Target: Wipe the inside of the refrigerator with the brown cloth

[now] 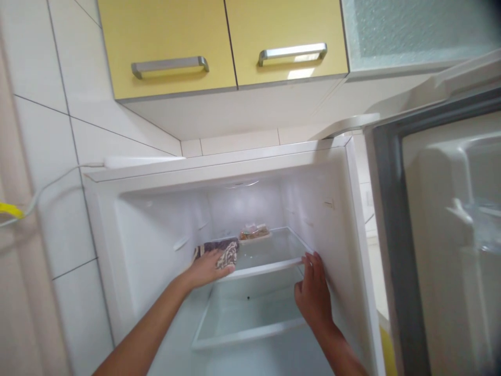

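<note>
I look into an open white fridge (pixel 344 219). My left hand (pixel 207 269) rests on a brown patterned cloth (pixel 225 251) lying at the left front of the upper glass shelf (pixel 270 266), fingers wrapped over the cloth's front edge. My right hand (pixel 313 292) grips the right front corner of that same shelf, fingers curled over its white rim. A packet of food (pixel 254 232) lies at the back of the shelf.
A lower glass shelf (pixel 250 329) sits beneath. The fridge door (pixel 442 224) stands open on the right. Yellow cabinets (pixel 223 42) with metal handles hang above. White tiled wall and a white cable (pixel 50 185) are on the left.
</note>
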Demonstrator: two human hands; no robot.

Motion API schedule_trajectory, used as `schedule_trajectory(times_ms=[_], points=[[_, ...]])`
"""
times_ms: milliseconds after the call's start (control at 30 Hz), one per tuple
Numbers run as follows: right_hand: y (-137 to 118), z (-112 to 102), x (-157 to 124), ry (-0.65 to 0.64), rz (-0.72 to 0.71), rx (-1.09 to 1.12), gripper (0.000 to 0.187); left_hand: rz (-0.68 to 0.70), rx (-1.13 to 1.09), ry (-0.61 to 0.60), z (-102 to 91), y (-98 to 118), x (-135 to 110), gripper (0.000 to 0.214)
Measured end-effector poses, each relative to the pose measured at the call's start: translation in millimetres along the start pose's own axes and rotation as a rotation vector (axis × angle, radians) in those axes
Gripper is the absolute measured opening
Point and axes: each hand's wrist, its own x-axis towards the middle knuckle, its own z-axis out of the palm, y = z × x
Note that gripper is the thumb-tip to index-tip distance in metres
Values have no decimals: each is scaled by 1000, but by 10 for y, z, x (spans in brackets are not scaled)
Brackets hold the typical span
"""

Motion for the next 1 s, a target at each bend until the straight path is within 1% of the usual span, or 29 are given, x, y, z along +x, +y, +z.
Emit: schedule_trajectory(times_ms=[67,133,167,233,333,400,467,567,633,700,767,833,900,1000], points=[[34,25,13,35,-17,67,65,32,-7,-16,-54,49,-176,72],[88,53,12,58,-39,117,65,95,-28,-7,-83,50,-334,61],[115,66,7,64,-46,132,65,127,-33,2,-88,34,-404,60],[157,88,-7,68,-50,147,65,170,-13,16,-93,-6,-525,65],[184,108,-28,68,-53,147,66,176,100,34,-166,15,-647,63],[190,118,-36,67,-63,142,66,193,237,46,-302,130,-691,62],[196,127,-39,67,-70,136,67,245,409,60,-501,296,-711,58],[208,136,-41,69,-79,137,67,346,671,161,-822,490,-724,46],[214,135,-43,66,-82,147,69,400,810,250,-975,505,-742,43],[218,131,-44,66,-81,155,71,415,908,286,-1042,432,-778,41],[220,126,-46,65,-85,158,71,361,981,241,-1028,326,-831,37],[223,123,-48,64,-95,157,70,264,1022,152,-968,253,-890,32],[226,121,-50,61,-101,156,71,179,1028,60,-901,244,-939,36],[230,123,-54,56,-91,154,72,112,1017,-62,-830,305,-959,41]])
